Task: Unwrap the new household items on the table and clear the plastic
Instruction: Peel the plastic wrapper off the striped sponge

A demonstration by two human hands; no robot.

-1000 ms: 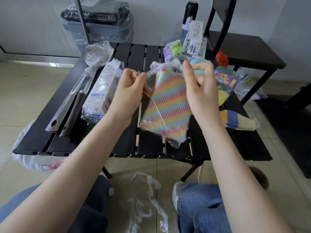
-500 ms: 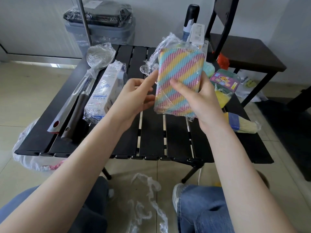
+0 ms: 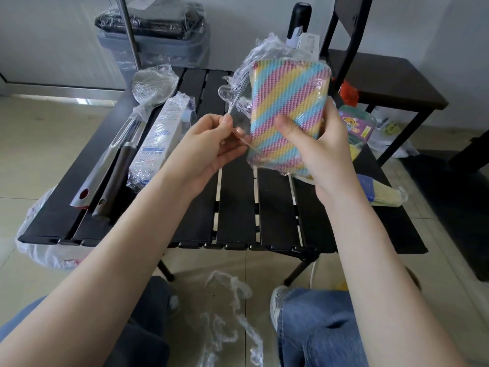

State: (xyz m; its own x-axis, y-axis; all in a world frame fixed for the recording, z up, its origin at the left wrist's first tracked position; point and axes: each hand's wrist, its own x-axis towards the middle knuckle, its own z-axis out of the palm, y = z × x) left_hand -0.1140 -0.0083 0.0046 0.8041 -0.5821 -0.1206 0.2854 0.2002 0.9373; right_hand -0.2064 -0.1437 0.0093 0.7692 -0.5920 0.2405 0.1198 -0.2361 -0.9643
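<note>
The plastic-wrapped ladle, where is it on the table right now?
In the head view, the ladle lies at the table's far left, bowl away from the person, beside a dark-handled utensil and left of the wrapped box.

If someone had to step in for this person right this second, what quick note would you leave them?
Left hand: pinches a loose flap of clear plastic wrap pulled off the pack's side.
Right hand: grip around the rainbow-striped woven cloth pack, held upright above the black slatted table.
Done: the wrap is torn open at the pack's top; crumpled plastic scraps lie on the floor.
Left: strip the rest off this pack. Still wrapped on the table: the metal strainer ladle, the white and blue box, the blue and yellow sponge pack. Then gather the plastic.
</note>
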